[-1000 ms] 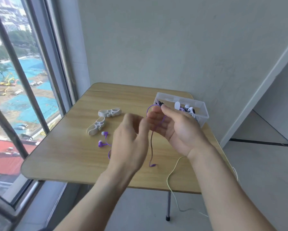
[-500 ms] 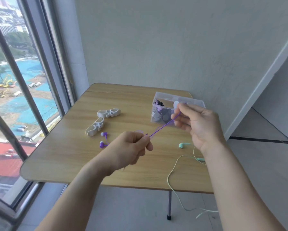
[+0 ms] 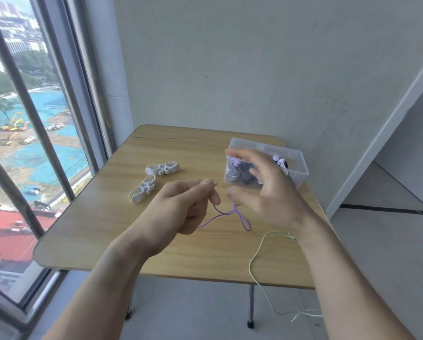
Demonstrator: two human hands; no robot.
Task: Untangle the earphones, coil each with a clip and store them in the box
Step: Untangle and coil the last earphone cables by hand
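Purple earphone cord (image 3: 226,214) pinched in your L hand (image 3: 181,207), mid-desk.
Cord loops down onto the desk (image 3: 102,217) just at 4 o'clock of that hand; L fingers (image 3: 209,190) curled, grasping it. Your R hand (image 3: 266,192) hovers w/ fingers spread & released, blurred, in front of the clear box (image 3: 301,165) at 1 o'clock. Two white clips (image 3: 154,180) lie at 10 o'clock. Green cord (image 3: 257,253) trails off the desk edge at 5 o'clock.
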